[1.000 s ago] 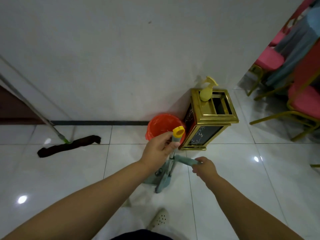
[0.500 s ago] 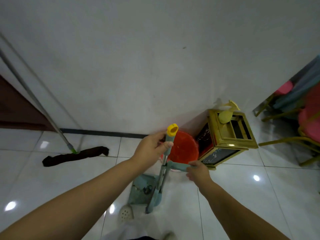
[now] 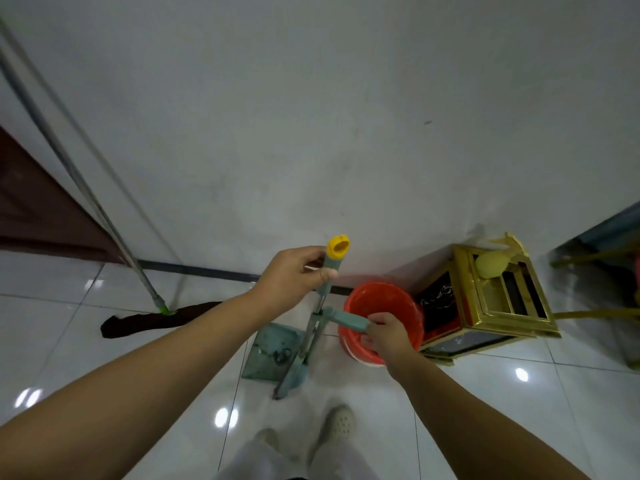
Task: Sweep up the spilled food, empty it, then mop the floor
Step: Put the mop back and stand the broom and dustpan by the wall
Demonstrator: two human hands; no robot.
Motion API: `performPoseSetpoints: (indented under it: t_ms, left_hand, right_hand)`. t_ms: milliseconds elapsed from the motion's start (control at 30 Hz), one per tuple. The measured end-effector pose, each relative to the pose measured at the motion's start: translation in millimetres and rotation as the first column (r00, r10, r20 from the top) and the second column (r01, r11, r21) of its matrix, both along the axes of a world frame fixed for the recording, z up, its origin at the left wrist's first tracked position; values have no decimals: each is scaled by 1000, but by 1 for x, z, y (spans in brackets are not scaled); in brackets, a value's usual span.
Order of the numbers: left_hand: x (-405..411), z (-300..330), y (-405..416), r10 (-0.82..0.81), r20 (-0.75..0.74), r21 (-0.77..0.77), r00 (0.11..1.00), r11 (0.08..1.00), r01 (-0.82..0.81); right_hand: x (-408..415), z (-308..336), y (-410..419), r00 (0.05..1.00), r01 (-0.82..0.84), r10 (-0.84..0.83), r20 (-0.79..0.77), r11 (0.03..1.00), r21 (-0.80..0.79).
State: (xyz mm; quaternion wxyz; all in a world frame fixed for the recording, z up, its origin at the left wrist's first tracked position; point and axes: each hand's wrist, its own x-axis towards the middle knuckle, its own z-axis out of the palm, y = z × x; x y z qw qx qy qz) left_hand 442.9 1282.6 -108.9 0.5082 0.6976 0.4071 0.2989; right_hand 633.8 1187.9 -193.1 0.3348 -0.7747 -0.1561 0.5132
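My left hand (image 3: 294, 277) grips the top of the broom handle (image 3: 330, 268), grey-green with a yellow cap, held upright. My right hand (image 3: 386, 336) holds the short teal handle (image 3: 349, 319) of the dustpan (image 3: 272, 351), whose pan rests on the white tiles with dark bits in it. The broom head (image 3: 292, 375) stands beside the pan. An orange bucket (image 3: 384, 299) sits just right of the dustpan, behind my right hand. A mop (image 3: 152, 318) with a dark cloth head lies on the floor at left, its long metal pole leaning on the wall.
A gold-framed bin (image 3: 491, 303) with a yellow object on top stands right of the bucket against the white wall (image 3: 311, 116). Chair legs (image 3: 595, 313) show at the far right. My feet in pale shoes (image 3: 337, 424) are just behind the dustpan. A dark door panel (image 3: 31, 209) is at left.
The view has shifted left and down, so the bucket and bin now sit further right. Both hands keep their holds; the dustpan shows more fully on the floor left of the bucket.
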Motion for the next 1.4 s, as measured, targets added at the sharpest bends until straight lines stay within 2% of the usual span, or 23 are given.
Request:
performPoseSetpoints:
  t_ms: [100,233,400,600,833,1000,1233,1400]
  left_hand:
    - [4,-2,15,30,-1,-54,1000,998,-30]
    - [16,-3,36,59,-96,5,994,998,-59]
    - [45,-3,64,117,-151,18,982,993,-115]
    - [83,-5,93,150,-173,13,973,989,-150]
    - [113,-12,111,184,-169,3,968,982,-187]
    - [120,-17,121,253,-169,8,953,967,-255]
    - [128,-22,120,306,-144,19,941,952,-307]
    - [129,-23,116,287,-98,-2,953,957,-289]
  right_hand:
    - [5,-3,23,997,38,-40,-71,999,-27]
    - [19,-1,48,994,-58,56,-97,998,-10]
    - [48,1,92,990,-116,118,-81,993,25]
    - [87,-2,132,985,-168,168,-27,986,11]
    - [117,-17,154,963,-266,269,-33,962,65]
    - [129,-29,164,864,-488,482,145,873,1]
    - [137,-31,161,785,-563,545,295,826,-27]
    - [148,-35,159,832,-501,488,264,865,-20]
